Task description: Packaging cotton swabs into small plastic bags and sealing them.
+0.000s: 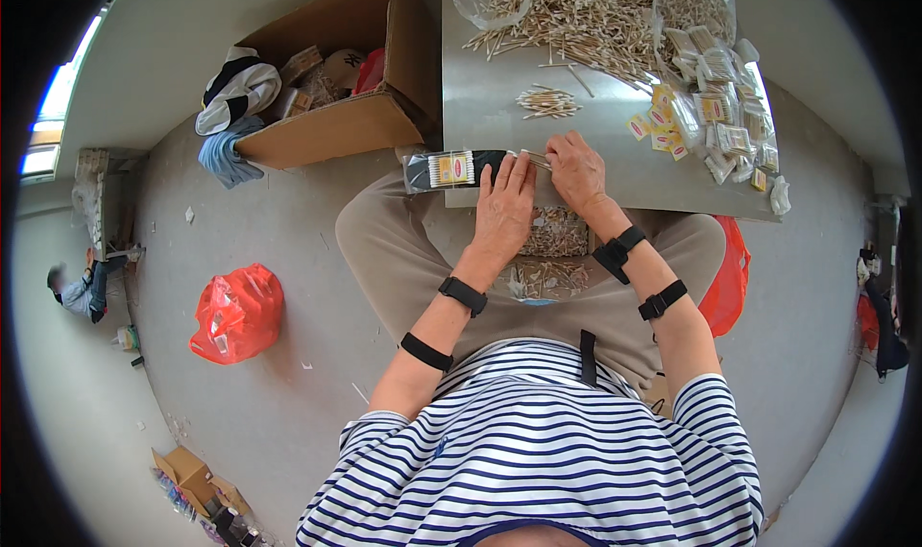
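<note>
A bundle of cotton swabs (540, 161) lies between my hands at the near edge of the metal table. My right hand (578, 174) is closed, its bent fingers pinching the swabs' right end. My left hand (504, 206) lies with fingers stretched out over the right end of a black strip (489, 159), fingertips by the swabs. On the strip's left part sits a clear plastic packet of cotton swabs (451, 169) with a yellow and red label. Just beyond my hands is a small pile of cotton swabs (547, 102). My left thumb is mostly hidden.
A large heap of loose swabs (586, 14) covers the far side of the metal table (480, 96). Filled packets (720, 115) and yellow labels (661, 120) lie at right. A cardboard box (327, 129) stands left, a red bag (240, 312) on the floor. Loose swabs (552, 232) fill a container between my legs.
</note>
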`<state>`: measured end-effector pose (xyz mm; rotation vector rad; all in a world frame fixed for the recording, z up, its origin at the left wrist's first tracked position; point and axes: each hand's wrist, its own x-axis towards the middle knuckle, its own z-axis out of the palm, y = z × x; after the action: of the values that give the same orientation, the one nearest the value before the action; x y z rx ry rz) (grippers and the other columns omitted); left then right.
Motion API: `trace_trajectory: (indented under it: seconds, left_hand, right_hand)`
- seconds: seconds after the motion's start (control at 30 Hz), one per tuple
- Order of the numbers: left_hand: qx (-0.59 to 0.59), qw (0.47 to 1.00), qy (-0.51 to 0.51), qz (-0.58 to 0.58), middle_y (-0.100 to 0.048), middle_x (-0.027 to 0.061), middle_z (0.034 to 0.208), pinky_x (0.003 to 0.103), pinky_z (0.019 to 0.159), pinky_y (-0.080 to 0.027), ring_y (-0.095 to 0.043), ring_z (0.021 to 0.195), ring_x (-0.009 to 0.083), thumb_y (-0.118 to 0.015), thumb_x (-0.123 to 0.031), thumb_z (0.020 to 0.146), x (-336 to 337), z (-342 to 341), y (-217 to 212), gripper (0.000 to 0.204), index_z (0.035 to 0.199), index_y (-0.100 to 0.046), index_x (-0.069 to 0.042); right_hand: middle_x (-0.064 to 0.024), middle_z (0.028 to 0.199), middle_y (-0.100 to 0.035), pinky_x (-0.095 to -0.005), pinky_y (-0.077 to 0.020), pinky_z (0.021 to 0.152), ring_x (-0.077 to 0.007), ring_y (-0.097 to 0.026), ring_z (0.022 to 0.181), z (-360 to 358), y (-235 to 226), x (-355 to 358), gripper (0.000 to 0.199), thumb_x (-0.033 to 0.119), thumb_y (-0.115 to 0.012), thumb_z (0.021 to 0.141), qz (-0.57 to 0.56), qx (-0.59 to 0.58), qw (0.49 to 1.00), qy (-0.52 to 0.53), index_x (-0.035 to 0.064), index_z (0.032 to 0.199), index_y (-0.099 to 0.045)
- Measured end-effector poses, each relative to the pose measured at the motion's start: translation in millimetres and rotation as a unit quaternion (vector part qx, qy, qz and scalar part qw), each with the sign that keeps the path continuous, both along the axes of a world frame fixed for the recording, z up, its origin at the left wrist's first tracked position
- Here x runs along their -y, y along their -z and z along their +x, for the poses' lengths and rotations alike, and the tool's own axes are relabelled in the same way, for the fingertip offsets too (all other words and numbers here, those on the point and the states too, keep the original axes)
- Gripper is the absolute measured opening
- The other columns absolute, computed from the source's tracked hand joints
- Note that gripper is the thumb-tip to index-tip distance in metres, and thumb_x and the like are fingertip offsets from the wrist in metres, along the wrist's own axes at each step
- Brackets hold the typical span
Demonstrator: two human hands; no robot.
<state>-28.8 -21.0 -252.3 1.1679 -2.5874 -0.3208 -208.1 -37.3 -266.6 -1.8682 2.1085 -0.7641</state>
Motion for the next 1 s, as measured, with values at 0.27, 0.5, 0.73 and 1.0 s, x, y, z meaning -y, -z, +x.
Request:
trace_trajectory:
  seconds: [0.27,0.5,0.73,1.0]
  left_hand:
    - [0.014,1.0,0.001,0.006,-0.047,0.0122,0.147,0.061,0.118,-0.025,-0.039,0.145,0.0315,-0.084,-0.02,0.075,0,-6,-5,0.08,0.145,-0.049,-0.003]
    - [0.037,0.999,-0.002,0.007,-0.046,0.0115,0.141,0.063,0.119,-0.024,-0.04,0.143,0.0294,-0.085,-0.024,0.073,4,-10,-6,0.08,0.143,-0.052,-0.003]
    - [0.035,0.999,-0.002,0.009,-0.046,0.011,0.141,0.064,0.118,-0.025,-0.04,0.143,0.029,-0.084,-0.024,0.072,4,-10,-6,0.08,0.143,-0.052,-0.002]
    - [0.037,0.999,-0.001,0.009,-0.045,0.0114,0.141,0.064,0.118,-0.025,-0.04,0.143,0.0296,-0.084,-0.023,0.073,5,-10,-9,0.081,0.144,-0.051,-0.003]
  right_hand:
    - [-0.0111,0.098,-0.062,-0.0491,-0.0532,0.076,-0.0386,-0.066,0.089,-2,2,7,0.006,0.014,-0.067,0.089,-0.022,0.014,0.999,-0.028,0.0116,0.093,-0.064]
    - [-0.0127,0.103,-0.062,-0.0472,-0.0537,0.083,-0.0367,-0.067,0.093,-12,-15,46,0.016,0.014,-0.068,0.087,-0.055,-0.035,0.997,0.052,0.0114,0.103,-0.067]
    - [-0.0117,0.108,-0.062,-0.048,-0.0521,0.087,-0.0347,-0.068,0.099,-17,-7,52,0.013,0.016,-0.064,0.089,0.052,-0.117,0.991,-0.026,0.0132,0.101,-0.069]
    - [-0.0125,0.101,-0.063,-0.0507,-0.0518,0.081,-0.0389,-0.066,0.094,-35,-9,63,0.007,0.018,-0.065,0.091,0.037,-0.102,0.993,0.051,0.0112,0.091,-0.067]
